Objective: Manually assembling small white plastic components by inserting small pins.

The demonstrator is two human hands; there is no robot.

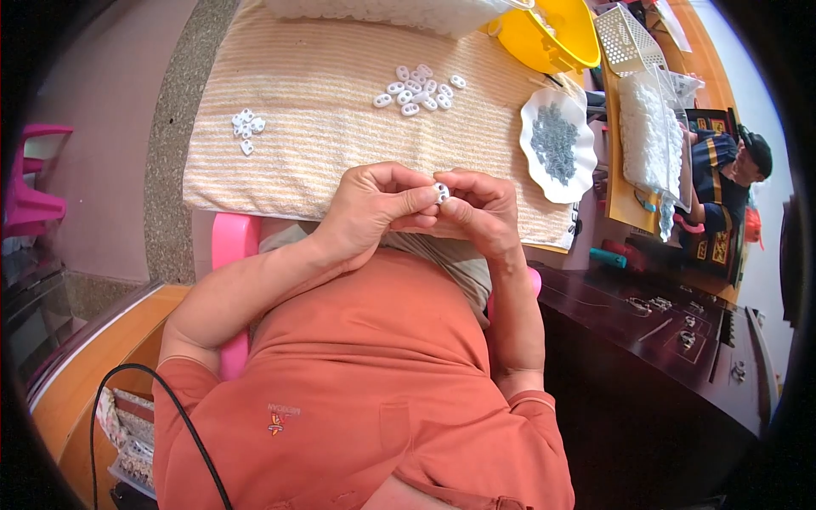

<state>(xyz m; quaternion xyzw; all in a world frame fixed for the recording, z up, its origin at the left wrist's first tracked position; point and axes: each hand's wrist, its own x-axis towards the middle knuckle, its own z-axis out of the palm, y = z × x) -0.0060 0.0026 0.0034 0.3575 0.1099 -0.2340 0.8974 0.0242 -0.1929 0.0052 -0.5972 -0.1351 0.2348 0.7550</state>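
Note:
Just above the near edge of the striped towel (314, 127), both hands meet at a small white oval piece with two dark holes (441, 193). My left hand (374, 202) pinches it from the left between thumb and forefinger. From the other side, my right hand (483, 208) grips it with its thumb and fingertips. Farther off lies a loose pile of similar white two-holed pieces (414, 89). A smaller cluster of white pieces (246, 126) rests at the left. On the right, a white wavy-edged plate (578, 185) holds many tiny grey parts (554, 144).
At the far edge stand a translucent container of white pieces (382, 13) and a yellow bin (544, 47). Beyond the plate are a white perforated basket (631, 38) and a clear box of white pieces (650, 127). Another person (722, 170) sits at the right. A pink chair (235, 238) is beneath me.

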